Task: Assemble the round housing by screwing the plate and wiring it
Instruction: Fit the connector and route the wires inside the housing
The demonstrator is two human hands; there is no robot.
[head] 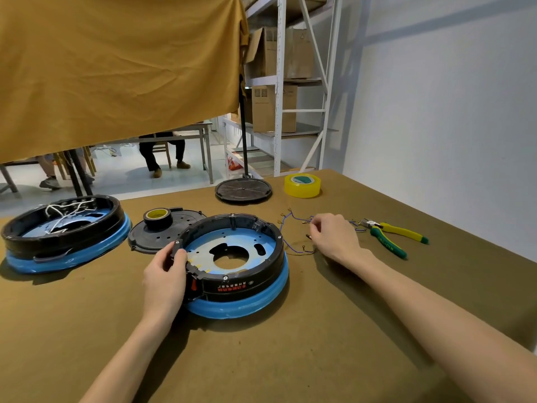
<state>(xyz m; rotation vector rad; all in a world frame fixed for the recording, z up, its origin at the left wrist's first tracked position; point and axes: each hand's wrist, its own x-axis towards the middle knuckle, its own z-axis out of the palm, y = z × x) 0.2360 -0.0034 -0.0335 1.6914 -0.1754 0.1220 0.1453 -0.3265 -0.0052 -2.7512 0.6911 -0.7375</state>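
Observation:
The round black housing (pixel 255 274) with a blue base ring stands in the middle of the table. Inside it lies a blue-grey metal plate (pixel 232 245) with a large centre hole. My left hand (pixel 167 274) grips the housing's left rim beside a black connector block. My right hand (pixel 334 237) is to the right of the housing, its fingers pinching a thin blue wire (pixel 293 225) with small brass terminals that lies looped on the table.
A second housing (pixel 64 231) with white wires stands at the left. A black lid (pixel 162 237) carries a roll of black tape (pixel 158 218). A black disc (pixel 243 189), yellow tape (pixel 302 185) and green-yellow pliers (pixel 389 235) lie farther back and right.

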